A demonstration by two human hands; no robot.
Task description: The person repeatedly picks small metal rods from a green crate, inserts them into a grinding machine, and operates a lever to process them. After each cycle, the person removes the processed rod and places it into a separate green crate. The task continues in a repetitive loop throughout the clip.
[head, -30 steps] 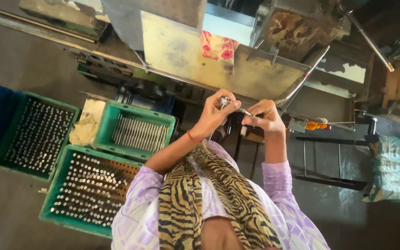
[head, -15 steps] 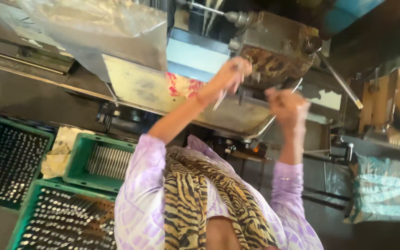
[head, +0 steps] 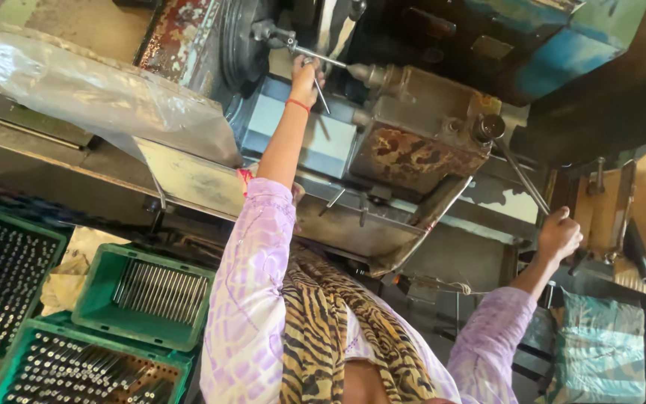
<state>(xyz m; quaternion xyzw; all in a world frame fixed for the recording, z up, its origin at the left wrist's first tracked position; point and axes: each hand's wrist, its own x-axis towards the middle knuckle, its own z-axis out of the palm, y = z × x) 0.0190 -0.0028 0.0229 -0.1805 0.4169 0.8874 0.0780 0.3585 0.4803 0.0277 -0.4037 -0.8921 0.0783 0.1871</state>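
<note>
1. The left hand (head: pixel 305 81), a red band at its wrist, reached up to the machine (head: pixel 420 142), fingers pinched around a thin metal rod (head: pixel 321 93) held just beside the spindle end (head: pixel 371 75).
2. The right hand (head: pixel 558 236) was closed in a fist around the lower end of a long metal lever (head: pixel 521 176), which ran up at a slant to a round knob (head: pixel 489 127) on the machine's rusty housing.
3. Both arms wore pale purple patterned sleeves (head: pixel 252 299), with a tiger-striped scarf (head: pixel 330 329) hanging between them.
4. A sheet-metal tray (head: pixel 353 228) sat under the machine's working parts, between the two arms.
5. A clear plastic sheet (head: pixel 91 93) was draped over the machine's left end.
6. Lower left, well apart from the hands, stood three green crates: one (head: pixel 147 295) holding metal rods laid flat, and two (head: pixel 84 370) (head: pixel 5 273) with rods standing upright in rows.
7. A bluish-green sack (head: pixel 600 352) rested at lower right, below the right hand.
</note>
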